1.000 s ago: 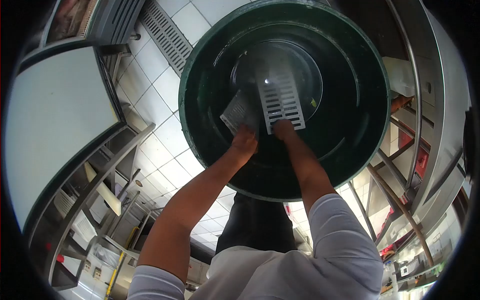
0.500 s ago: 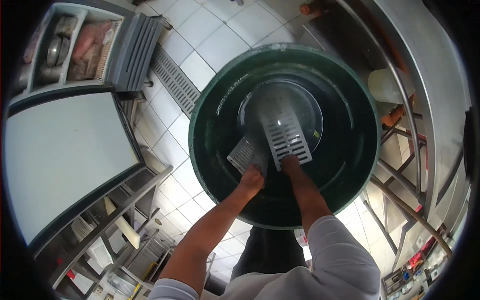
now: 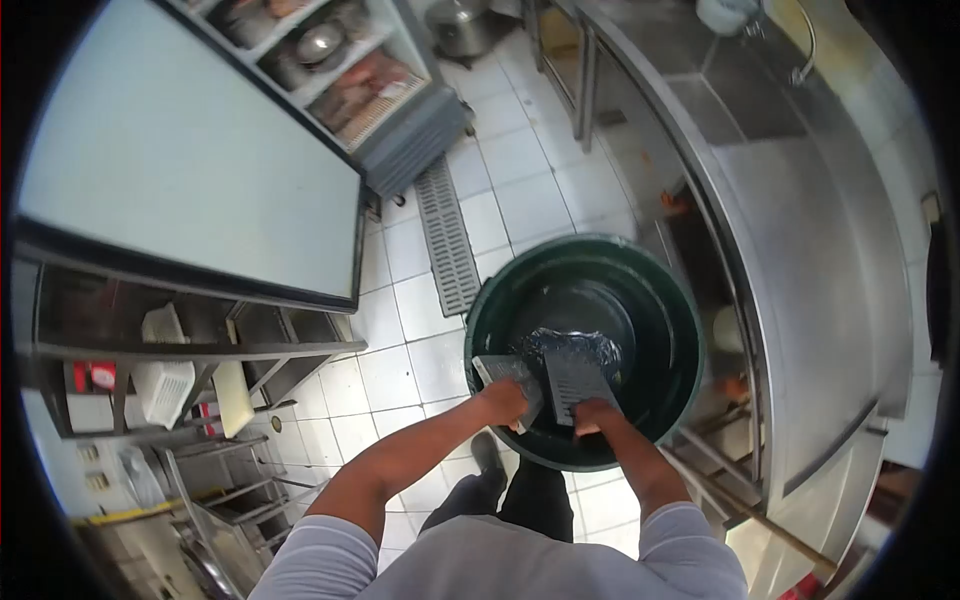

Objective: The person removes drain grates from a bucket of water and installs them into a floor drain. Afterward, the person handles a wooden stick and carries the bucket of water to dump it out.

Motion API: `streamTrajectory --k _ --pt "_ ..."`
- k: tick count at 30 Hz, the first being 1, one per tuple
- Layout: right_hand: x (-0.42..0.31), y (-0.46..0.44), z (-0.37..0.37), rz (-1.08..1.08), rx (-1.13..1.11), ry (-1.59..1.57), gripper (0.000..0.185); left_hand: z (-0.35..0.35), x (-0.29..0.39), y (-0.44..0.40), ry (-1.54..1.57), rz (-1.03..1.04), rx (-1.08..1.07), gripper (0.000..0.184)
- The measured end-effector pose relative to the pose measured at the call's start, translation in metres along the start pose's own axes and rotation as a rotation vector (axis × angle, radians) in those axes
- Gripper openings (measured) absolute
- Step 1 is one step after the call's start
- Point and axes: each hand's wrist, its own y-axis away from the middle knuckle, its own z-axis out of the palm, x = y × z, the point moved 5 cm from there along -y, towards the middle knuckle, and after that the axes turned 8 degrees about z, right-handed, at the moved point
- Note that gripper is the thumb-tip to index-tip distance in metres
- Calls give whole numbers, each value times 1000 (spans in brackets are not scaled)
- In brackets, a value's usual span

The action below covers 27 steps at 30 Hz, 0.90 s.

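A large round green tub [image 3: 684, 390] stands on the floor in front of me. My left hand [image 3: 505, 402] is closed on the end of a grey floor drain grate [image 3: 492, 370], which is tilted over the tub's near left rim. My right hand [image 3: 597, 417] grips a second slotted drain grate [image 3: 572, 376], held at a slant inside the tub. The two grates are side by side, with a narrow gap between them. Something shiny, water or clear plastic, shows behind the right one; I cannot tell which.
A slotted floor drain [image 3: 446, 240] runs through the white tiles [image 3: 440, 365] left of the tub. An open refrigerator [image 3: 400, 130] with food on its shelves stands beyond. A steel counter [image 3: 790, 260] with a sink lines the right side. A metal rack [image 3: 230, 490] is at lower left.
My view has shifted, so the tub looks smaller and lower right, and more counter shows. Both grates have come toward me, up near the tub's near rim, still in my hands.
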Motion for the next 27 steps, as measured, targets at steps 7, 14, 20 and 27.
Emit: streamTrajectory --k 7,14,20,27 --pt "-26 64 -27 54 309 168 35 -7 44 58 -114 -41 208 41" --pt "-41 117 -23 135 528 158 38 -14 93 105 -62 -96 384 43" --pt "-101 155 -6 58 763 218 26 7 126 113 -63 -91 556 46" --pt "-160 177 24 72 875 388 40 51 128 70 -252 -558 809 10"
